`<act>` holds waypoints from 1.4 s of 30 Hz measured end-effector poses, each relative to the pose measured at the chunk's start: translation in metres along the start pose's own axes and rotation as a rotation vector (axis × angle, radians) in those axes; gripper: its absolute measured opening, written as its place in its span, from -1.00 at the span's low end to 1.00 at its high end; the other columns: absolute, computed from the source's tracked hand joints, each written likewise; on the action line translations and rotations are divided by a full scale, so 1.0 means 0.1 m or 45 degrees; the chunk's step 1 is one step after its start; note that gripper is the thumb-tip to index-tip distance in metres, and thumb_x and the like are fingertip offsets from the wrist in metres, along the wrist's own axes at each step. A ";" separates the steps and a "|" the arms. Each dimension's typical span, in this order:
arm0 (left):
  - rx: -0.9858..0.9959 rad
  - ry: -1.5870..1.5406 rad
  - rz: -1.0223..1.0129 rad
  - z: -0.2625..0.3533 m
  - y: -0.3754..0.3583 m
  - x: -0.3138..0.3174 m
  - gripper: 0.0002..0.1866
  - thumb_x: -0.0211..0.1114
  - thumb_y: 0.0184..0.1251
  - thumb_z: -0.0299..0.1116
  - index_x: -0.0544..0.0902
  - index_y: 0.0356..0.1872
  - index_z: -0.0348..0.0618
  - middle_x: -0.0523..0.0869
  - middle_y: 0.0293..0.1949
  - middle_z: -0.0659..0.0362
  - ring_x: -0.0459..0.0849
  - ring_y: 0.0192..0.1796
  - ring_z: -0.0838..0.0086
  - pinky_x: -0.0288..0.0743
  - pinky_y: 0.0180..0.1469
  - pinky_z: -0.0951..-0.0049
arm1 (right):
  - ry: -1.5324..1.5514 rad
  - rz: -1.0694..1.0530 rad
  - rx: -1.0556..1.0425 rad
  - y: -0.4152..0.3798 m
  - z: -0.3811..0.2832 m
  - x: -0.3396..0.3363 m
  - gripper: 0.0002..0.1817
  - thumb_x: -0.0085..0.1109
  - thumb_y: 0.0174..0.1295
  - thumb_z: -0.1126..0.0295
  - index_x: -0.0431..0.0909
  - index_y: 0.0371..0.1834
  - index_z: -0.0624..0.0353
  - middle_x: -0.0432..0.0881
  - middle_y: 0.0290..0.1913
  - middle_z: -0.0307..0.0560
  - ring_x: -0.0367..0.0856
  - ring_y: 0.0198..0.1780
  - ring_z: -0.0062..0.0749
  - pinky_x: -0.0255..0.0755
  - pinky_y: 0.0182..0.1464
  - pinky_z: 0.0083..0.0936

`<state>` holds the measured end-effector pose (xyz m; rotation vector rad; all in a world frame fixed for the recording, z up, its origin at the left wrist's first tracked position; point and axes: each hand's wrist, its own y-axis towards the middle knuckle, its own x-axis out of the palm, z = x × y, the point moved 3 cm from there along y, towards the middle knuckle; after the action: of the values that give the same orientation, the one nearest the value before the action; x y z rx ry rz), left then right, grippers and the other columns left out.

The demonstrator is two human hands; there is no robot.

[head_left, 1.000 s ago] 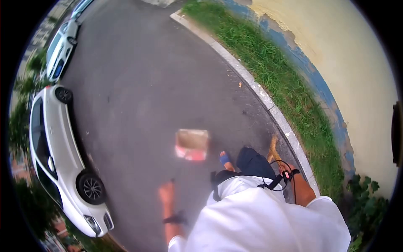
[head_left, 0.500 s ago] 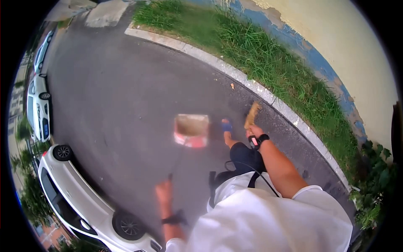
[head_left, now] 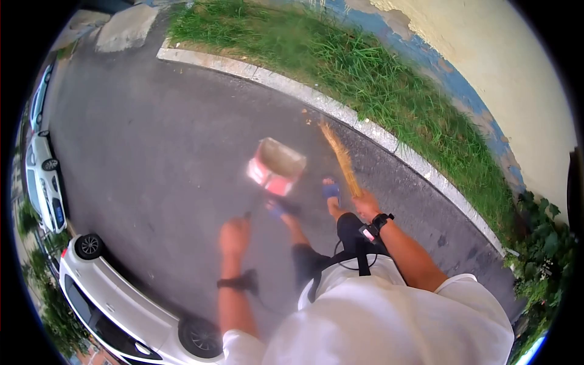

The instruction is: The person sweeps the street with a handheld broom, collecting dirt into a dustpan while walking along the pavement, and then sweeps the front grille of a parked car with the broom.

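My right hand (head_left: 367, 207) is closed around the handle end of a straw hand broom (head_left: 342, 159). The broom's bristles point away from me, towards the kerb, near a few small tan scraps (head_left: 306, 117) on the asphalt. My left hand (head_left: 235, 236), blurred, is closed on a thin dark handle that shows only as a short tip. Ahead of it is a red-and-white box-shaped dustpan (head_left: 277, 165) with its open side up, tilted and blurred. The link between handle and dustpan is faint. Both wrists carry dark straps.
A pale kerb (head_left: 316, 97) curves along the right, with grass (head_left: 389, 85) and a peeling blue-and-cream wall (head_left: 450, 67) behind it. On the left stand a white car (head_left: 128, 298) and other parked cars (head_left: 44, 176). My sandalled foot (head_left: 331, 190) is on the asphalt.
The dustpan has turned and moved slightly up in view. My left hand has risen, and the broom now reaches further up and left. A second foot has come into view.
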<state>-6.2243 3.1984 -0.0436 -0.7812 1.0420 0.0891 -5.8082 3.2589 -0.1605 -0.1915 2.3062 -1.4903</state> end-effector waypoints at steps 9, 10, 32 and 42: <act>0.215 0.256 -0.172 0.25 0.90 -0.37 -0.58 0.14 0.36 -0.09 0.71 -0.42 -0.28 0.68 -0.41 -0.21 0.67 -0.31 -0.16 0.56 -0.27 -0.01 | -0.540 0.325 -0.289 0.92 -0.27 0.85 -0.72 0.20 0.23 0.18 0.64 -0.22 0.17 0.69 -0.30 0.15 0.67 -0.24 0.02 0.47 -0.23 -0.16; 0.199 0.241 -0.175 0.25 0.96 -0.43 -0.58 0.15 0.36 -0.09 0.72 -0.42 -0.28 0.69 -0.41 -0.21 0.68 -0.32 -0.15 0.56 -0.27 0.00 | -0.548 0.315 -0.304 0.88 -0.24 0.97 -0.72 0.20 0.22 0.18 0.65 -0.19 0.17 0.70 -0.27 0.18 0.68 -0.18 0.07 0.48 -0.16 -0.12; 0.002 0.074 -0.199 -0.06 0.94 -0.37 -0.63 0.19 0.22 -0.14 0.62 -0.50 -0.32 0.64 -0.47 -0.17 0.60 -0.33 -0.15 0.52 -0.23 0.11 | -1.173 0.336 -0.575 1.58 -1.70 1.08 -0.64 0.18 0.23 0.11 0.67 -0.07 0.11 0.71 -0.23 0.23 0.68 -0.13 0.18 0.54 -0.05 0.01; 0.039 0.137 -0.220 0.08 0.94 -0.47 -0.57 0.18 0.26 -0.05 0.74 -0.42 -0.26 0.71 -0.38 -0.20 0.71 -0.25 -0.14 0.60 -0.16 0.00 | -0.717 0.091 -0.662 0.46 -0.86 0.65 -0.62 0.17 0.28 0.20 0.63 0.05 0.20 0.71 -0.29 0.19 0.72 -0.19 0.04 0.53 -0.10 -0.16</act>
<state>-6.2823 3.2856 -0.0541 -0.8521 1.0704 -0.1170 -5.8966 3.3309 -0.1868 -0.5789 2.1342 -0.6518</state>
